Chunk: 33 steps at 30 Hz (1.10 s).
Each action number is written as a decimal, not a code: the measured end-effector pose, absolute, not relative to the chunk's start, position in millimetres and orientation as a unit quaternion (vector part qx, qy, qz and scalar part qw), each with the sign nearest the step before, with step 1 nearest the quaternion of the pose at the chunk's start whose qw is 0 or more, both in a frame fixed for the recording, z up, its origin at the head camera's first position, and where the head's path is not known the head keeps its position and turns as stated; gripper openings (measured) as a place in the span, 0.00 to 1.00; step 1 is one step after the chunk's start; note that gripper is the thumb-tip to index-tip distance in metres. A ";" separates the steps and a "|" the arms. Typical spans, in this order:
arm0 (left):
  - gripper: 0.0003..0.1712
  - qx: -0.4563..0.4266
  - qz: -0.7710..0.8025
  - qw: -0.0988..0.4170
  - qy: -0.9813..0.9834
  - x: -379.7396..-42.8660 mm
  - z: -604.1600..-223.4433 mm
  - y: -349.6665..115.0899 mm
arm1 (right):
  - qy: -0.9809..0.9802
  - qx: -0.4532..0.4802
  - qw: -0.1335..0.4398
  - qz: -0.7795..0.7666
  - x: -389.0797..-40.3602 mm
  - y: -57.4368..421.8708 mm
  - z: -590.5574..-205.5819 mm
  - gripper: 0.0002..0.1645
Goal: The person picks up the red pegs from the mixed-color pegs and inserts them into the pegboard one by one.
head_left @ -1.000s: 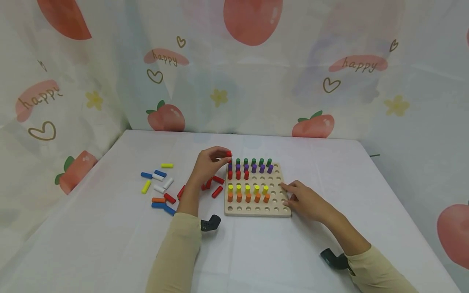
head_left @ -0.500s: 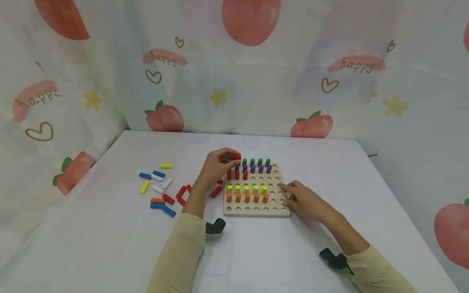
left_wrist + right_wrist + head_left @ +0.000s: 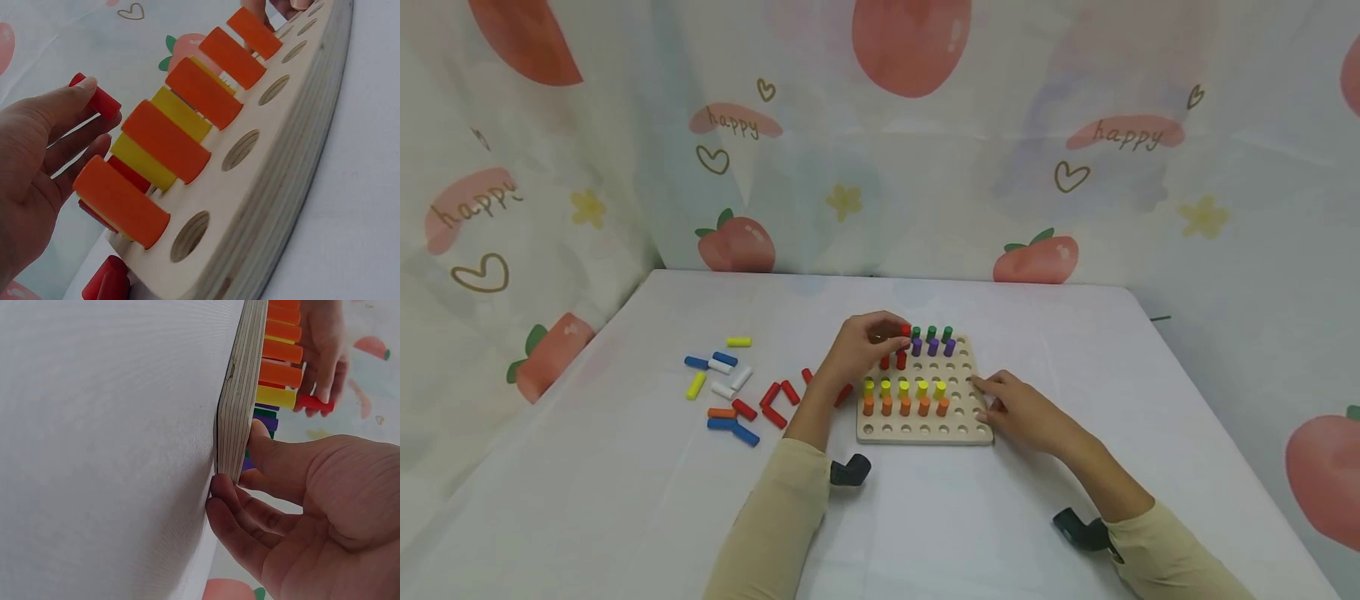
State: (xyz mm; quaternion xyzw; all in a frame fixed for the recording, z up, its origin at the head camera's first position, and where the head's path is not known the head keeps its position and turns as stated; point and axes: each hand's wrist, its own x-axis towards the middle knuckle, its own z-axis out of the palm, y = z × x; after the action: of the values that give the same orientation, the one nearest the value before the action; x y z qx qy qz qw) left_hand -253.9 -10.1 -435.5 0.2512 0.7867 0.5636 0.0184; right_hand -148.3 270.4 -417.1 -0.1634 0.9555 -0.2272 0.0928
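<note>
Left hand (image 3: 856,348): pinches a red cylindrical peg (image 3: 107,104) above a pale wooden pegboard (image 3: 925,439).
Right hand (image 3: 1026,410): grips that pegboard's right edge.

Head: left hand (image 3: 863,350) hides from me the left ends of the green row (image 3: 932,333) and purple row (image 3: 933,347); forearm (image 3: 810,421) partly covers a loose red peg (image 3: 807,376) | Left wrist: I get the right hand (image 3: 1022,410) cropped at the top | Right wrist: I lose the board (image 3: 240,400) past the top edge
</note>
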 end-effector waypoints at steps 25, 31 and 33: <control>0.15 0.268 0.559 0.054 0.783 -250.1 -436.8 5.1 | 0.956 -0.165 0.096 -0.224 -148.5 269.7 -417.0 0.34; 0.14 0.261 0.549 0.059 0.792 -249.8 -438.0 9.3 | 0.956 -0.163 0.099 -0.224 -149.6 269.4 -417.7 0.35; 0.14 0.260 0.543 0.060 0.796 -250.2 -438.6 10.3 | 0.956 -0.164 0.098 -0.224 -149.3 269.4 -417.2 0.35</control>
State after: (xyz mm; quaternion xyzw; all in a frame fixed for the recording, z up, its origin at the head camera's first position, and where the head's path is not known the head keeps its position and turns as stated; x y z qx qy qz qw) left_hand -250.2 10.3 -438.6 0.2603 0.7962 0.5429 0.0596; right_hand -149.3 269.4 -417.2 -0.1637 0.9557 -0.2242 0.0977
